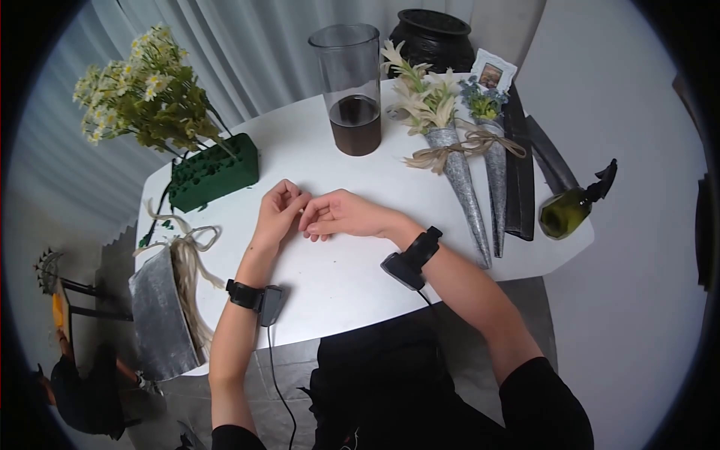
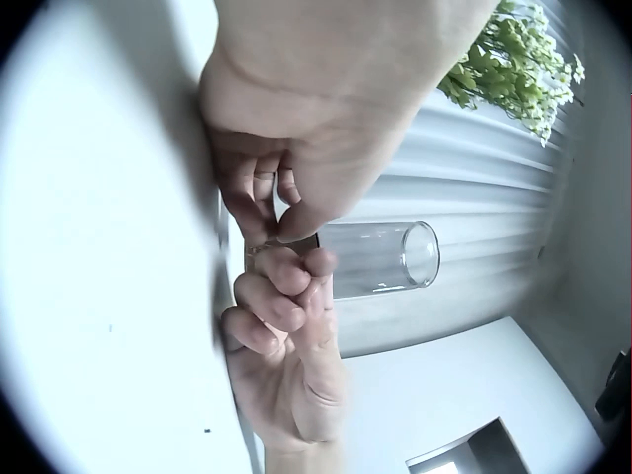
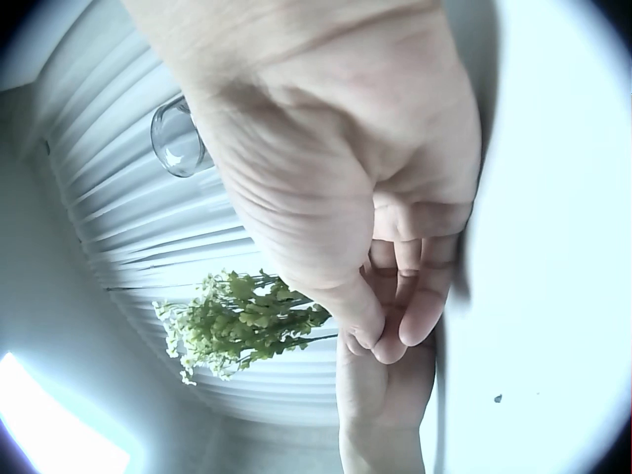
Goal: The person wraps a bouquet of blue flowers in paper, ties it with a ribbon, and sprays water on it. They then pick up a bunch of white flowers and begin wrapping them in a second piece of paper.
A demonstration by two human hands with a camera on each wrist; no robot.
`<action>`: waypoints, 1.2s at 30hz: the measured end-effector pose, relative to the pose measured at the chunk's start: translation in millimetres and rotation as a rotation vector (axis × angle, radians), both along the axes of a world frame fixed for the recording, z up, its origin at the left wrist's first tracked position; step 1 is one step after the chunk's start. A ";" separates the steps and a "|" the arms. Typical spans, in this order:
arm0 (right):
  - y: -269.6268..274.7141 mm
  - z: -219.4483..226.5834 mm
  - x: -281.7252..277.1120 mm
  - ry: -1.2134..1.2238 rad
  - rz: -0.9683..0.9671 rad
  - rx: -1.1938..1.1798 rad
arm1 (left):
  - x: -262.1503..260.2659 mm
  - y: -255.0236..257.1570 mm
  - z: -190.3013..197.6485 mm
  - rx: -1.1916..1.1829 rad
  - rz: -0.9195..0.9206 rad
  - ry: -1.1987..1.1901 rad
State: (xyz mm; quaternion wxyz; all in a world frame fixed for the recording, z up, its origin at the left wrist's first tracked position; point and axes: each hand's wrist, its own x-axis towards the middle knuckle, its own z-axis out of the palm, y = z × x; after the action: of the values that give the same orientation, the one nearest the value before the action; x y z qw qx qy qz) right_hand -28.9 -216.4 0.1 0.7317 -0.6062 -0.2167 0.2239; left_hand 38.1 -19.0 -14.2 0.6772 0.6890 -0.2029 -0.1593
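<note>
Both hands rest on the white table (image 1: 330,285), fingertips meeting in front of the body. The left hand (image 1: 279,211) has loosely curled fingers, its thumb and index finger touching the right hand (image 1: 345,214). Loosely bent too are the right hand's fingers. In the left wrist view the left hand (image 2: 306,99) is above and the right hand (image 2: 296,365) below, no object visible between them. The right wrist view shows the right hand (image 3: 336,168) partly covering the left hand (image 3: 387,385).
White flowers (image 1: 154,90) stand in a green foam block (image 1: 217,176). A glass vase (image 1: 356,127) holds dark liquid. Two grey cones (image 1: 465,187) with flowers lie right, beside a green spray bottle (image 1: 566,214). Grey wrap (image 1: 161,315) and raffia (image 1: 191,281) lie left.
</note>
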 end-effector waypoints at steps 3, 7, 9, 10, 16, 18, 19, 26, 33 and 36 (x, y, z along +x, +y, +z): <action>2.0 2.1 -0.4 0.029 0.005 0.003 | -6.5 -4.9 -1.5 -0.032 0.000 -0.076; 2.7 4.5 -2.7 0.016 0.015 -0.063 | -5.3 -4.0 -10.2 -0.049 -0.034 -0.109; 2.4 4.6 -2.2 0.010 0.012 -0.090 | -5.0 -2.2 -6.6 -0.038 -0.042 -0.102; 2.5 4.6 -2.5 -0.002 0.008 -0.097 | -6.2 -1.7 -5.4 -0.055 -0.039 -0.098; -2.7 4.1 -0.3 0.116 -0.089 -0.092 | -8.9 0.0 -0.7 -0.055 -0.049 -0.071; -2.1 7.1 -0.9 0.091 -0.118 -0.122 | -7.6 -0.2 -3.3 -0.029 -0.039 -0.123; -1.5 10.4 -2.6 0.073 -0.154 -0.137 | -8.0 -0.3 -3.4 -0.042 -0.029 -0.125; -45.1 67.3 -64.9 -0.458 -0.496 -0.787 | -8.4 1.3 -4.3 -0.037 -0.036 -0.129; -111.3 60.6 -146.1 -0.505 -1.044 -1.292 | -8.2 1.0 -5.1 -0.007 -0.033 -0.180; -116.1 51.5 -164.0 -0.406 -1.047 -1.330 | -8.5 0.8 -4.2 0.019 -0.029 -0.170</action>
State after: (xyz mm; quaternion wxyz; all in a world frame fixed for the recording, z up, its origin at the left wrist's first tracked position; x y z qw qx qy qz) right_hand -192.9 -332.6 51.6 0.1816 -0.9578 0.1394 -0.1738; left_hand 29.6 -18.3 -18.4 0.6486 0.7034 -0.2682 -0.1121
